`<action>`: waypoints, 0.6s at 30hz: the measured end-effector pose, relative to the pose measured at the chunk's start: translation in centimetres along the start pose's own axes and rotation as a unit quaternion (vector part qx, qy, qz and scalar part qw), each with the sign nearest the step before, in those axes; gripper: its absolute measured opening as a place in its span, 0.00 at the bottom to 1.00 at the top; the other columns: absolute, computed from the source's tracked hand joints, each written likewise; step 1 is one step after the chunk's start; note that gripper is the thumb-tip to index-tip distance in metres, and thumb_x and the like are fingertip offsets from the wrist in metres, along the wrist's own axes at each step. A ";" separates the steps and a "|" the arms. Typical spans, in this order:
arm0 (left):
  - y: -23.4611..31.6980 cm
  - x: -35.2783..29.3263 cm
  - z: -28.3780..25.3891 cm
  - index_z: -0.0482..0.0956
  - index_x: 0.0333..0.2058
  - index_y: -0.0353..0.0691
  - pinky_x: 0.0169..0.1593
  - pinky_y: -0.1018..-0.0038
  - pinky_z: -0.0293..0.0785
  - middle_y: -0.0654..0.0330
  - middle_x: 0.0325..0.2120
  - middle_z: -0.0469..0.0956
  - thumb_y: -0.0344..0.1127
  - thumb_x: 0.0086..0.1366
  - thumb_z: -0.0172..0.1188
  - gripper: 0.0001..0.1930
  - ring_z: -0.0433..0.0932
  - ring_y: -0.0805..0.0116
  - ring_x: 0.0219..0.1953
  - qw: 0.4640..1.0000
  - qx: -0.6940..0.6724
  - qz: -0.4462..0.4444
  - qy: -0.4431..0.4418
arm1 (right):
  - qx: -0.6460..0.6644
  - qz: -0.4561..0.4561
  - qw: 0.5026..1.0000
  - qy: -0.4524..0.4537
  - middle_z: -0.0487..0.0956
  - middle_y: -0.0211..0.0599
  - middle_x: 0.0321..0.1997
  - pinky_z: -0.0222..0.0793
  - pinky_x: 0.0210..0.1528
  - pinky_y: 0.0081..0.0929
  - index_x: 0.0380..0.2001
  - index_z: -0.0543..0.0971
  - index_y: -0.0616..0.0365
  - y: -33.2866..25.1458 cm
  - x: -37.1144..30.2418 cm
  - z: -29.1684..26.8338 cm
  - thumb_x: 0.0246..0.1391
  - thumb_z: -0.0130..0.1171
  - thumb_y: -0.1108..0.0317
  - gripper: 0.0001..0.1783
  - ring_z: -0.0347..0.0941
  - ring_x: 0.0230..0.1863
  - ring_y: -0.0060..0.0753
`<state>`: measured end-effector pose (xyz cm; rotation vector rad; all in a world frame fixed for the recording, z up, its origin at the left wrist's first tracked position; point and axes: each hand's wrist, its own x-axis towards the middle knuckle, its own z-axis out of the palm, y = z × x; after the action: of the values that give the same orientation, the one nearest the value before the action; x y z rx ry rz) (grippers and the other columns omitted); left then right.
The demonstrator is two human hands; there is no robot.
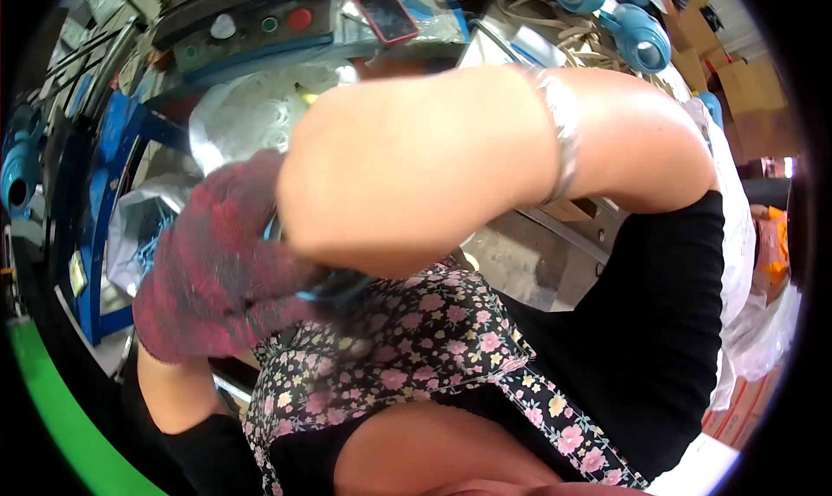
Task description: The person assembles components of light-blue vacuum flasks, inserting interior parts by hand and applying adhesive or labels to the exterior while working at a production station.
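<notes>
Against the gloved left hand point(217, 262), a blue part point(334, 290).

Gloved left hand point(212, 262) grips blue part point(334, 284); blurred

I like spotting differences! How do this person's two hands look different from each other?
The left hand wears a dark red knitted glove; the right hand is bare, with a shiny bangle on its wrist. The left hand sits lower, the right hand crosses above it. Both are blurred and meet at a blue thing, too hidden to identify.
</notes>
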<state>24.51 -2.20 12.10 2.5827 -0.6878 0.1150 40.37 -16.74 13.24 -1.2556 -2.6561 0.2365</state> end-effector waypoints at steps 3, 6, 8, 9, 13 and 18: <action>0.9 -2.9 0.3 0.82 0.42 0.39 0.59 0.60 0.64 0.47 0.56 0.71 0.41 0.59 0.63 0.15 0.70 0.52 0.58 0.976 -0.156 -0.090 0.119 | -0.023 0.068 0.996 -0.052 0.79 0.40 0.27 0.71 0.37 0.42 0.21 0.80 0.59 -0.8 0.0 -0.5 0.50 0.59 0.57 0.16 0.76 0.36 0.46; -1.6 -6.4 3.6 0.76 0.52 0.41 0.53 0.71 0.70 0.58 0.48 0.76 0.36 0.65 0.58 0.17 0.73 0.68 0.51 0.771 -0.308 -0.195 0.521 | -0.067 0.109 0.976 0.178 0.77 0.39 0.33 0.69 0.44 0.46 0.21 0.79 0.60 0.9 -2.9 2.8 0.46 0.65 0.56 0.17 0.72 0.44 0.48; -2.8 -14.3 6.1 0.68 0.59 0.39 0.64 0.66 0.60 0.57 0.56 0.71 0.43 0.66 0.58 0.25 0.69 0.63 0.57 0.719 -0.288 -0.360 0.520 | 0.099 0.261 0.838 0.470 0.77 0.45 0.43 0.69 0.51 0.42 0.24 0.77 0.62 0.1 -6.5 4.2 0.42 0.61 0.70 0.07 0.72 0.50 0.46; -2.1 -15.7 8.2 0.68 0.59 0.41 0.63 0.64 0.60 0.58 0.56 0.70 0.49 0.64 0.59 0.29 0.67 0.64 0.59 0.673 -0.356 -0.395 0.514 | 0.055 0.206 0.834 0.508 0.75 0.46 0.47 0.69 0.53 0.45 0.34 0.76 0.59 0.0 -8.7 4.3 0.41 0.60 0.71 0.13 0.71 0.51 0.47; -0.2 -15.3 9.0 0.69 0.56 0.40 0.58 0.65 0.65 0.59 0.50 0.74 0.48 0.61 0.62 0.28 0.71 0.64 0.53 0.586 -0.478 -0.271 0.596 | 0.054 0.120 0.838 0.529 0.61 0.50 0.62 0.63 0.59 0.45 0.57 0.60 0.51 1.5 -10.4 11.8 0.36 0.71 0.59 0.44 0.66 0.58 0.49; -4.0 -18.8 4.2 0.75 0.49 0.36 0.52 0.72 0.69 0.60 0.42 0.77 0.35 0.60 0.64 0.19 0.75 0.69 0.45 0.673 -0.343 -0.315 0.575 | 0.257 0.320 0.839 0.357 0.66 0.50 0.61 0.63 0.61 0.39 0.64 0.60 0.59 3.4 -7.6 14.2 0.29 0.75 0.57 0.56 0.68 0.58 0.45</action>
<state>9.87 7.42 3.08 1.3889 0.5622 0.9367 44.23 -21.40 -2.05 -1.5734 -1.3669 0.4307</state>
